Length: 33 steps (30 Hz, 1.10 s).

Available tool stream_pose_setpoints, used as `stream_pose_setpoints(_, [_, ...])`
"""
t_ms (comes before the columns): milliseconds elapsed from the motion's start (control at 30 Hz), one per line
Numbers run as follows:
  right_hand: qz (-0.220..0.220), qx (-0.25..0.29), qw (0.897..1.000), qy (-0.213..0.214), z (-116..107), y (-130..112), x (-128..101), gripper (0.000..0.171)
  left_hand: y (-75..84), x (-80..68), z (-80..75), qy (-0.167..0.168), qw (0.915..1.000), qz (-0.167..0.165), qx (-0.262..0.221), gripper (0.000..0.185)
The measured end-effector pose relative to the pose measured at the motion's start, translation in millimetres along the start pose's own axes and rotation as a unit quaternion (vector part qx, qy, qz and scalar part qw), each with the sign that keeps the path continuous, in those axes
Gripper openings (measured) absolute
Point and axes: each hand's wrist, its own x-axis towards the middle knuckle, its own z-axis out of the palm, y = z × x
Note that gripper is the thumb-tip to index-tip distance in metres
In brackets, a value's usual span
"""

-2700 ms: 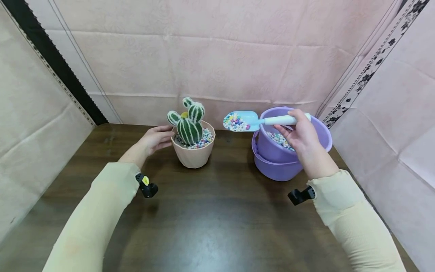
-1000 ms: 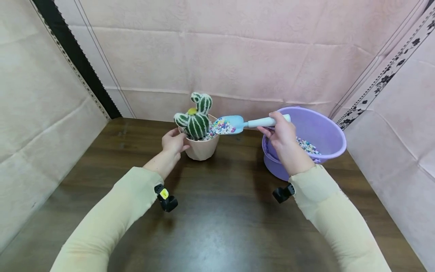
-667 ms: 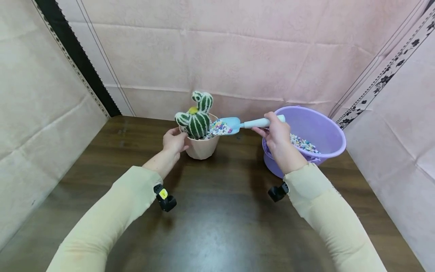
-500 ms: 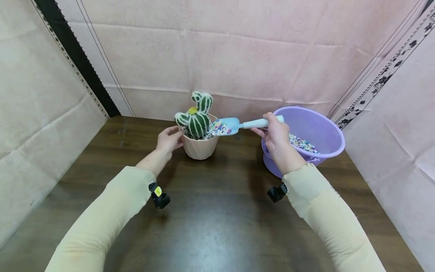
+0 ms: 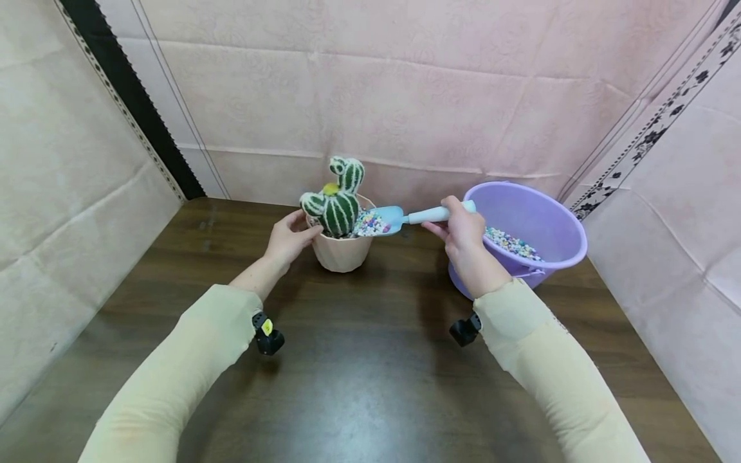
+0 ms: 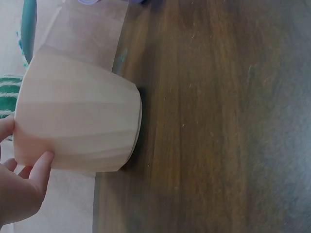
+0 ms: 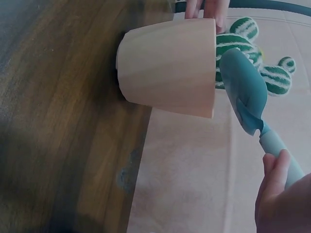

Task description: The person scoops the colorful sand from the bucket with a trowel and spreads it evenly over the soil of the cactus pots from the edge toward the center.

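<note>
Your left hand (image 5: 289, 236) rests against the left side of the pink pot (image 5: 341, 249), fingers curled loosely round its wall near the rim; the left wrist view shows your fingertips (image 6: 41, 165) touching the pot's side, thumb at the rim. The pot stands upright on the dark wooden table (image 5: 359, 373), near the table's far edge and a little left of its middle. A green striped cactus (image 5: 337, 204) with a yellow tip rises out of it, and coloured pebbles lie round the cactus base.

Your right hand (image 5: 463, 231) grips the pale handle of the blue scoop (image 5: 389, 220), fingers wrapped round it. The scoop's blade sits over the right side of the pot's rim, loaded with coloured pebbles (image 5: 370, 225), just beside the cactus. In the right wrist view the underside of the blade crosses the pot's rim, tip close to the cactus; whether it touches the cactus cannot be told.

The purple bucket (image 5: 538, 218) stands near the far right corner of the table, tilted toward you, with more coloured pebbles lying in its bottom. It is just to the right of your right hand and apart from the pot. Pink cloth (image 5: 405, 96) hangs behind the table and along both sides.
</note>
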Motion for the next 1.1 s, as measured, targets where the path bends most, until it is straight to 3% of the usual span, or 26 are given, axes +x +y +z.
stream_pose_setpoints(200, [-0.017,-0.025,1.000,0.001,3.5,1.0,-0.4,0.012,-0.5,-1.1,5.0,0.011,0.9997,-0.014,-0.016,0.062])
stream_pose_setpoints(767, [-0.046,-0.080,0.996,0.012,9.8,-6.1,-6.8,0.011,1.9,-15.4,27.0,0.058,0.9976,0.002,-0.038,0.061])
stream_pose_setpoints(1100, [-0.090,-0.143,0.986,0.013,19.7,-11.3,-5.8,0.009,-1.7,-14.1,30.0,0.076,0.9965,0.000,-0.033,0.062])
